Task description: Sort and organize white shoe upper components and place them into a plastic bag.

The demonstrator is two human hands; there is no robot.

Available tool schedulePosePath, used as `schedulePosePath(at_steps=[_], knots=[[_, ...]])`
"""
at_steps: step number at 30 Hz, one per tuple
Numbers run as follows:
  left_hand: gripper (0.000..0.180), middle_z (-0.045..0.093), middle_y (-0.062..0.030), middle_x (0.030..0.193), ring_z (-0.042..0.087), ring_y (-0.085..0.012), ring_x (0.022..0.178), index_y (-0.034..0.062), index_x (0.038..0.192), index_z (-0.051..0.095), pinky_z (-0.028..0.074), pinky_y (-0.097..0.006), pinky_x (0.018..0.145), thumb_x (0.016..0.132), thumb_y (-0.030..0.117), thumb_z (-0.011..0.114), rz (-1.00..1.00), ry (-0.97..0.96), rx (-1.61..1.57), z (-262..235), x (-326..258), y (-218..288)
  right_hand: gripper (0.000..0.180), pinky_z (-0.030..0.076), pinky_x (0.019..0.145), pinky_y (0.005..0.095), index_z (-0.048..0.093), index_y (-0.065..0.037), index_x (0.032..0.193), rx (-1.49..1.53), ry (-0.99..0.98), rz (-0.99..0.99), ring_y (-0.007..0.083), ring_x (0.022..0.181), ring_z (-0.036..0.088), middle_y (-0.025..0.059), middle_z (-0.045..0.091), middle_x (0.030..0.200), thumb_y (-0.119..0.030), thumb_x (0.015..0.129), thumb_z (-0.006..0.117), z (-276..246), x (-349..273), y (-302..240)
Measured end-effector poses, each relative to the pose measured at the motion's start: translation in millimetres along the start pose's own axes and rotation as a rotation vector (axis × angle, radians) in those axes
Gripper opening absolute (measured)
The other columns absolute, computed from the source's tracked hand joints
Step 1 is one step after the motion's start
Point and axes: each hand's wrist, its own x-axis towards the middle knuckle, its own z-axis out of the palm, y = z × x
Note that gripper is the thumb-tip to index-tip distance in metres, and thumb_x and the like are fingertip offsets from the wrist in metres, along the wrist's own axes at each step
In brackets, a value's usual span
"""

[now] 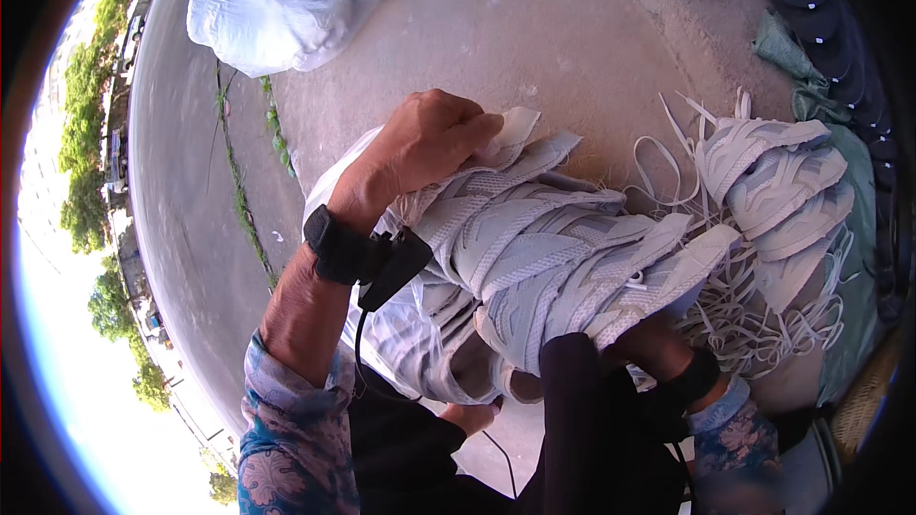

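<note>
Stack [558, 253]: pale shoe uppers, nested one over another, at centre, lying on a slant from 10 o'clock to 4 o'clock above the dark clothing [592, 420] of the lap.

Risks, as judged: the uppers are only nested, so uneven support could make the row fan apart or slide off at 4 o'clock. Loose laces [763, 334] at 4 o'clock could snag an upper and drag it out.

Left hand [425, 138]: at the stack's 11 o'clock end; fingers curled, apparently gripping the edge of the end upper, with a pale flap jutting just beyond the knuckles toward 2 o'clock.

Right hand [649, 345]: at the stack's 5 o'clock end, beneath the last uppers; fingers hidden, so their grip cannot be told.

Clear bag [389, 339]: crumpled, against the stack at 8 o'clock.

Second pile [778, 176]: similar uppers, at 2 o'clock, apart from both hands, laces trailing.

Green sack [859, 267]: 3 o'clock, beside the second pile.

White bag [286, 10]: 11 o'clock, bulging, on concrete [496, 29].
</note>
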Motion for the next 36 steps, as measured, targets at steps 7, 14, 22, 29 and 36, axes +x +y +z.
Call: schedulePosePath(at_steps=[7,14,22,29,36], knots=[[0.041,0.062,-0.0059,0.077,0.059,-0.0127,0.070,-0.0019,0.085,0.064,0.049,-0.028,0.068,0.097,0.034,0.050,0.106,0.401,-0.342,2.8,34.2,-12.2,0.071,0.025,0.113,0.0352,0.029,-0.008,0.144,1.192,0.042,-0.252,0.0229,0.136,0.032,0.0100,0.033,0.147,-0.033,0.085,0.060,-5.2,19.2,8.6],[0.028,0.061,-0.0185,0.101,0.058,-0.0340,0.091,-0.0008,0.102,0.063,0.045,-0.042,0.082,0.085,0.021,0.062,0.398,0.627,0.293,37.2,6.9,1.6,0.061,0.030,0.110,0.0337,0.031,-0.004,0.141,1.505,0.348,-0.388,0.0198,0.132,0.038,0.0104,0.038,0.143,-0.029,0.092,0.055,3.8,21.9,14.8],[0.061,0.049,-0.0198,0.118,0.049,-0.0385,0.110,0.0004,0.124,0.049,0.042,-0.043,0.093,0.078,0.033,0.072,0.468,0.300,0.211,73.8,-73.6,66.3,0.059,0.040,0.099,0.0335,0.038,-0.003,0.135,1.745,0.167,-0.042,0.0208,0.119,0.047,0.0105,0.044,0.133,-0.028,0.086,0.059,-68.9,6.7,11.9],[0.051,0.048,-0.0197,0.120,0.048,-0.0386,0.104,0.0021,0.123,0.050,0.042,-0.046,0.091,0.073,0.002,0.061,0.364,0.479,0.228,89.6,-66.6,52.1,0.048,0.052,0.079,0.0352,0.050,-0.005,0.123,1.233,0.347,0.025,0.0271,0.098,0.060,0.0106,0.059,0.115,-0.009,0.078,0.063,-138.6,15.1,-1.8],[0.041,0.048,-0.0172,0.119,0.047,-0.0376,0.108,0.0066,0.113,0.055,0.040,-0.045,0.092,0.072,0.005,0.059,0.150,0.490,0.301,94.8,-74.9,49.8,0.012,0.050,0.063,0.0265,0.064,0.001,0.092,0.821,1.023,0.167,0.0125,0.068,0.062,0.0081,0.066,0.073,-0.003,0.082,0.057,-229.0,16.5,60.2]])
